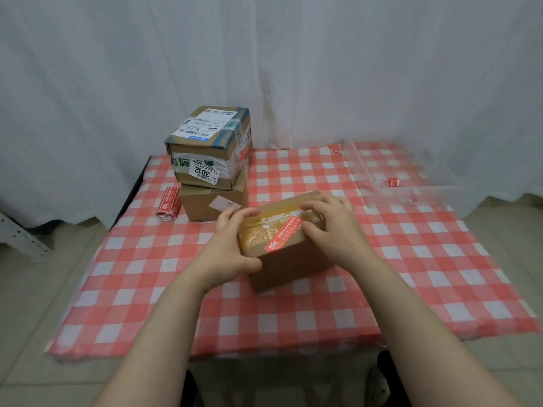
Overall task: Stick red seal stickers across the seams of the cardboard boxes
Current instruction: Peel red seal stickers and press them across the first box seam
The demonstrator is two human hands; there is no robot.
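Box sits at the centre of the checked cloth, top up. The red sticker lies slantwise across its taped seam, near end lapping over the front edge. Our left hand grips the box's left end, fingers curled over the top and thumb on the front. Our right hand arches over the top with the thumb at the sticker's far end; we can't tell if it presses or pinches.

Risks:
- glossy, wrinkled tape under the sticker could mean weak adhesion, bubbles or a lifting corner
- uneven thumb pressure could crease it
- if the left grip loosens, the box could skid on the cloth and skew the sticker

Sticker roll sits well apart, beside the stacked boxes.
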